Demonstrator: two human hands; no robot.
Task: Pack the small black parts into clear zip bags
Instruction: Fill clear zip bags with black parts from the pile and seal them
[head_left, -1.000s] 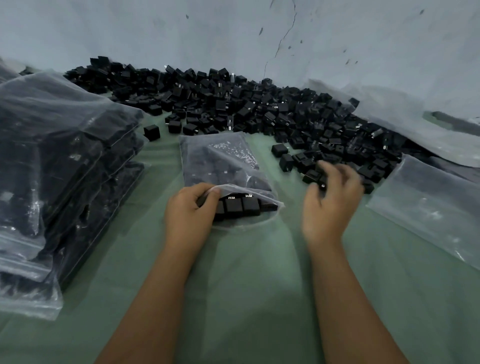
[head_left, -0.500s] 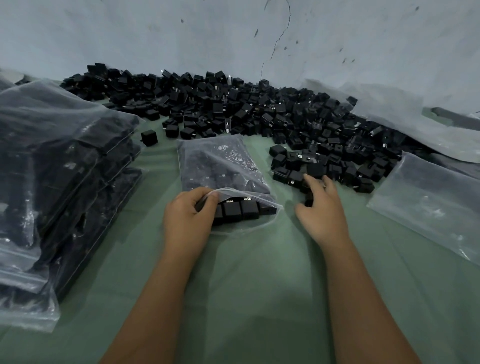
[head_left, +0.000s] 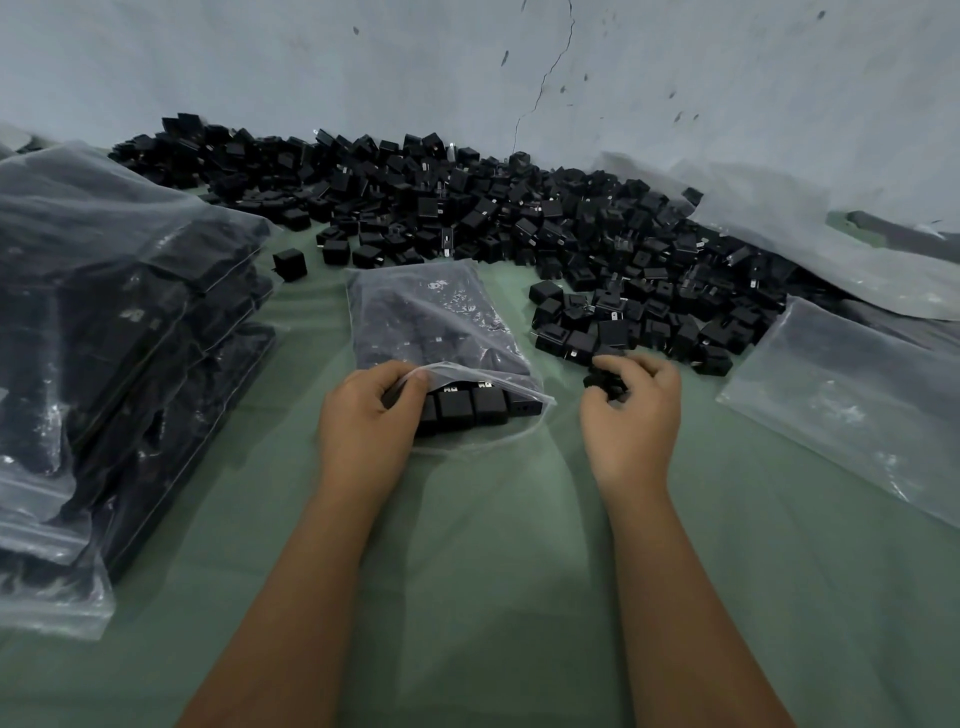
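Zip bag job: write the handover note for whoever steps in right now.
Left hand: grip on the upper lip of the open zip bag, holding its mouth open toward you.
Right hand: closed on a black part, just right of the bag mouth.
Done: a row of parts sits at the mouth, more deeper in; filled bags are stacked on the left.
Left: put this part in, top up, seal. The loose pile is still large; empty bags lie on the right.

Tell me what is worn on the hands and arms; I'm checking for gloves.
Nothing shows: the left hand and right hand are bare, without gloves, rings or a watch. Both forearms are uncovered to the bottom of the picture; no sleeve is in view.
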